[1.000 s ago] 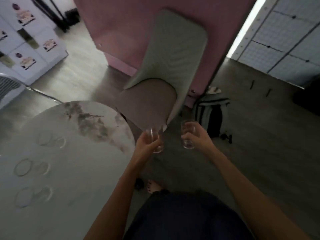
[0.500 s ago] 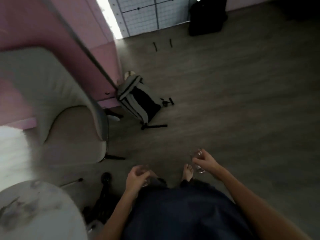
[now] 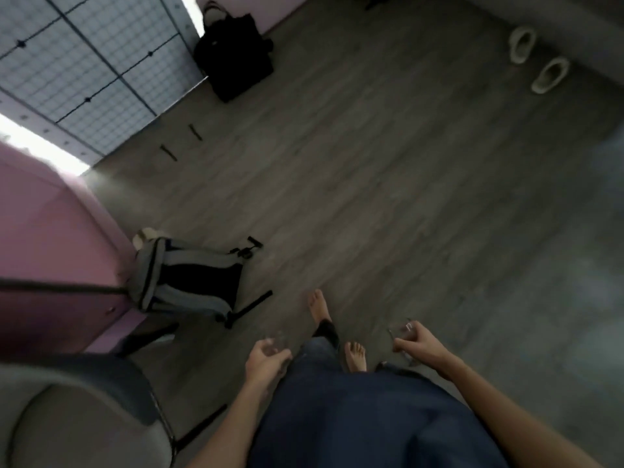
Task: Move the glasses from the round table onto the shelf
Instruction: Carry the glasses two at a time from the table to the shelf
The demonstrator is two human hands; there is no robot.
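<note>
Glasses: your left hand (image 3: pixel 265 361) curls around one glass (image 3: pixel 275 342) at your hip, your right hand (image 3: pixel 417 346) grips the other glass (image 3: pixel 401 332), both forearms low over the floor (image 3: pixel 405 197)

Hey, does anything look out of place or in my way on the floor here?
A grey and black backpack lies tipped over on the floor by the pink wall, its straps trailing toward your bare feet. A pair of pale slippers sits loose farther ahead.

Dim, motion-blurred wide-angle view; bright glare strip (image 3: pixel 33 143) at left, edges warped.
</note>
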